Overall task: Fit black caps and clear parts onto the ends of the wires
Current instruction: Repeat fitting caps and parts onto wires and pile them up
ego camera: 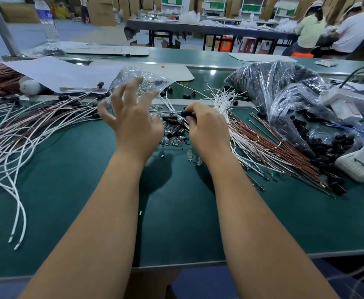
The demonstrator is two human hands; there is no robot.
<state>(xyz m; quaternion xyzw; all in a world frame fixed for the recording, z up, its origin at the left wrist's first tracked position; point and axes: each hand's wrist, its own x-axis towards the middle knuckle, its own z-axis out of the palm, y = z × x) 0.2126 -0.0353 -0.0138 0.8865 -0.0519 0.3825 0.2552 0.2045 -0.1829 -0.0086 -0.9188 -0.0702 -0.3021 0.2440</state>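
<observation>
The left hand (131, 119) hovers above the green table (69, 190), fingers spread and holding nothing. At its 3 o'clock, the right hand (207, 130) has its fingers curled, pinching a black cap (186, 112) at its fingertips. A pile of caps (174, 126) and clear parts (175, 140) lies between the 2 hands. Finished wires (26, 134) fan out at 9 o'clock; bare wires (263, 143) lie at 3 o'clock beside 2 plastic bags (284, 93).
</observation>
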